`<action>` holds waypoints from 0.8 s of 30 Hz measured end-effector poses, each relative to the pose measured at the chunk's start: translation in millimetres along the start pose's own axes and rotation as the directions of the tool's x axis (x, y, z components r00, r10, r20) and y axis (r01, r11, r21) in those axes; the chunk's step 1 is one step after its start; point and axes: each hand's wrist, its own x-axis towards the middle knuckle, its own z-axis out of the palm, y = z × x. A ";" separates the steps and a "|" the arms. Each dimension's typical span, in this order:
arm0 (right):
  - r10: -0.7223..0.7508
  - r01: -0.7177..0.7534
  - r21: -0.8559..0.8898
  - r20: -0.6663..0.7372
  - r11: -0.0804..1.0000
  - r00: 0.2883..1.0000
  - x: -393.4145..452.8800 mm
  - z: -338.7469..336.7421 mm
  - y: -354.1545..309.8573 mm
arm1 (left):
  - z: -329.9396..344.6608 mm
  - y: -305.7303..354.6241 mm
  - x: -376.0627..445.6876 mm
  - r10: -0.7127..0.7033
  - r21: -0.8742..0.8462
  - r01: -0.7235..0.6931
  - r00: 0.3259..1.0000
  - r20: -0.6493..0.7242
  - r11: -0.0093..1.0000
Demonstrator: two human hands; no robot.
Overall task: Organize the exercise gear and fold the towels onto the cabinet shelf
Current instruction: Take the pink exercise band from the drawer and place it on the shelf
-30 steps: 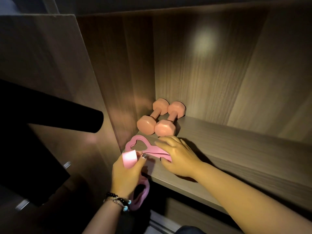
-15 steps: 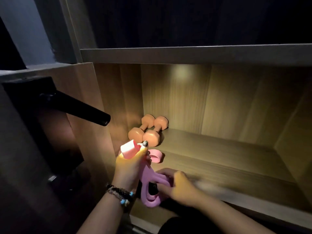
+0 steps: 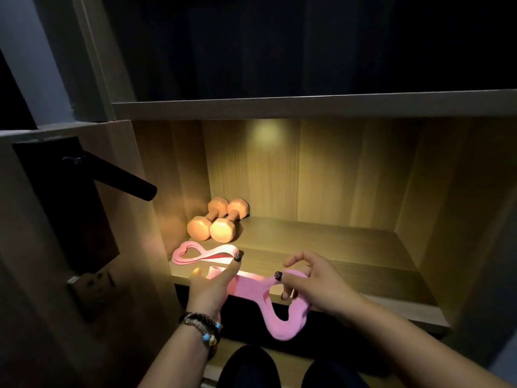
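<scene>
Two orange dumbbells (image 3: 216, 222) lie side by side at the back left of the lit cabinet shelf (image 3: 335, 247). In front of them a pink resistance band (image 3: 201, 254) lies flat on the shelf. A second pink band (image 3: 277, 309) hangs over the shelf's front edge, stretched between my hands. My left hand (image 3: 212, 287) holds its left end, fingers curled, index tip touching the flat band. My right hand (image 3: 310, 284) pinches the other end between thumb and fingers. No towels are in view.
An open cabinet door with a black bar handle (image 3: 123, 177) stands at the left. An upper shelf board (image 3: 307, 106) runs above the compartment. The shelf's right half is bare wood. My dark-clad knees (image 3: 251, 368) are below.
The view has pulled back and up. One pink band now lies flat on the shelf by the dumbbells. Both hands have spread apart, stretching the second band along the shelf edge.
</scene>
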 end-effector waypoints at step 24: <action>0.199 -0.147 0.545 -0.038 0.825 0.979 -34.0 1.4 -4.6 | 7.4 -28.5 -81.6 0.345 0.111 -0.468 0.773 0.532 0.877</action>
